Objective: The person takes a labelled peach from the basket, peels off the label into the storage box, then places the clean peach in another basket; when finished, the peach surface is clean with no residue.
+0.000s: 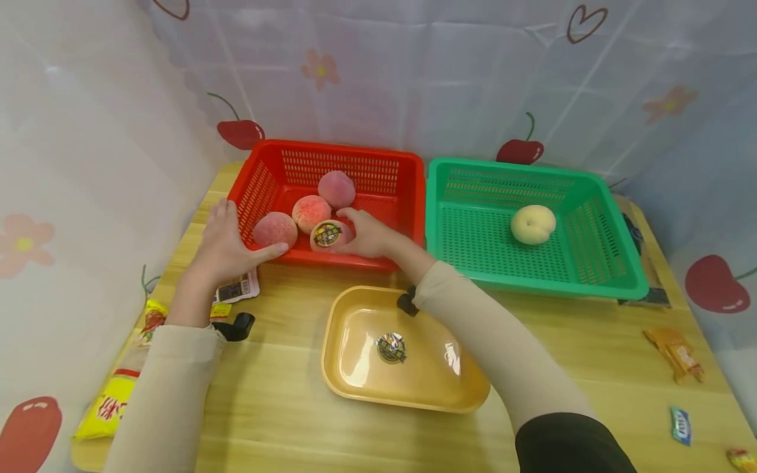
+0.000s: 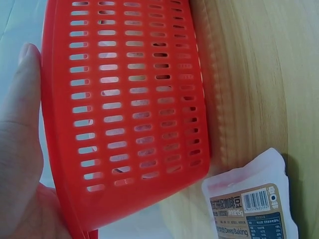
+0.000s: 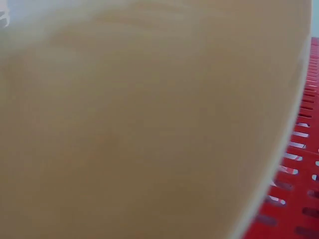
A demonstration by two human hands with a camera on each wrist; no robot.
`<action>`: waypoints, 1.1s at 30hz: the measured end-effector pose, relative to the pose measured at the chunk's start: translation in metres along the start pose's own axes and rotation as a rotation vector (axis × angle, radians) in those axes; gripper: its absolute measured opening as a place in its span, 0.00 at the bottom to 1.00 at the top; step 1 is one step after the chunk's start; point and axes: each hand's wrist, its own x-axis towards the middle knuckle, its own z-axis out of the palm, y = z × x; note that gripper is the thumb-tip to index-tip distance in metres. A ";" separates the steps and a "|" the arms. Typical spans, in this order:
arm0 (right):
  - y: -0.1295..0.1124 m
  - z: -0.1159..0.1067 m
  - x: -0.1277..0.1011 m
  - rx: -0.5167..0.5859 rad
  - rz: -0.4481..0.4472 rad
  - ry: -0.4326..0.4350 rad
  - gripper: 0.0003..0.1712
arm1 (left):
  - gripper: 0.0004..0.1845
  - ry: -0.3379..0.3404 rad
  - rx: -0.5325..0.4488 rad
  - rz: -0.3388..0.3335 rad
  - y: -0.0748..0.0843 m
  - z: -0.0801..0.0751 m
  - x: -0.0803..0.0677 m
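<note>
In the head view my left hand (image 1: 223, 246) rests at the near left corner of a red basket (image 1: 378, 261), fingers extended along its left rim and thumb over the front rim. The left wrist view shows that hand beside the slotted basket wall (image 2: 124, 99). Inside the basket, my right hand (image 1: 371, 235) holds a peach with a dark round sticker (image 1: 327, 234) between thumb and fingers. Beside it lie a reddish peach (image 1: 311, 213), a pink peach (image 1: 337, 189) and a darker peach (image 1: 275, 230). A blurred tan surface (image 3: 139, 124) fills most of the right wrist view.
A green basket (image 1: 473, 272) with a pale yellow peach (image 1: 533, 225) stands right of the red one. In front lies a yellow tray (image 1: 367, 378) with a round sticker (image 1: 391, 347). Packets lie left, including a white-edged pouch (image 2: 251, 199); small wrapped snacks (image 1: 677, 355) lie right.
</note>
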 end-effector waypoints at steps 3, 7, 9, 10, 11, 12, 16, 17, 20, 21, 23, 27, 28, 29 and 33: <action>0.003 0.002 0.003 0.042 -0.008 -0.026 0.50 | 0.74 0.000 0.003 -0.001 0.000 0.001 0.001; 0.005 0.004 0.006 0.101 -0.006 -0.086 0.48 | 0.74 -0.003 0.003 -0.005 -0.001 0.001 0.001; 0.006 0.004 0.005 0.117 0.000 -0.096 0.45 | 0.74 -0.002 0.001 -0.003 -0.002 0.001 0.000; 0.006 0.005 0.005 0.119 0.001 -0.092 0.43 | 0.74 -0.002 -0.002 -0.002 -0.002 0.001 0.001; 0.005 0.005 0.005 0.115 0.002 -0.082 0.42 | 0.74 -0.002 -0.005 -0.001 -0.002 0.001 0.001; 0.005 0.006 0.004 0.105 0.000 -0.067 0.41 | 0.74 -0.003 -0.006 -0.001 -0.002 0.000 0.001; 0.003 0.007 0.003 0.042 0.023 -0.003 0.42 | 0.74 -0.007 -0.013 0.001 -0.003 0.000 0.001; 0.002 0.007 0.003 0.024 0.029 0.014 0.43 | 0.74 -0.008 -0.015 0.001 -0.003 0.001 0.001; 0.002 0.006 0.002 0.000 0.034 0.055 0.46 | 0.74 -0.008 -0.019 0.000 -0.003 0.001 0.001; 0.001 0.006 0.001 -0.004 0.028 0.071 0.46 | 0.74 -0.007 -0.021 0.000 -0.003 0.001 0.001; 0.001 0.004 0.000 -0.002 0.013 0.102 0.46 | 0.74 -0.007 -0.024 -0.002 -0.003 0.002 0.001; -0.002 0.000 -0.006 0.054 -0.009 0.181 0.47 | 0.74 -0.002 -0.032 -0.006 -0.005 0.003 0.002; -0.002 -0.001 -0.008 0.073 -0.016 0.202 0.47 | 0.74 0.000 -0.032 -0.006 -0.005 0.003 0.002; -0.004 -0.003 -0.010 0.098 -0.023 0.223 0.47 | 0.74 0.003 -0.033 -0.006 -0.005 0.003 0.002; -0.008 -0.010 -0.021 0.195 -0.081 0.284 0.47 | 0.73 0.013 -0.031 -0.001 -0.005 0.004 0.002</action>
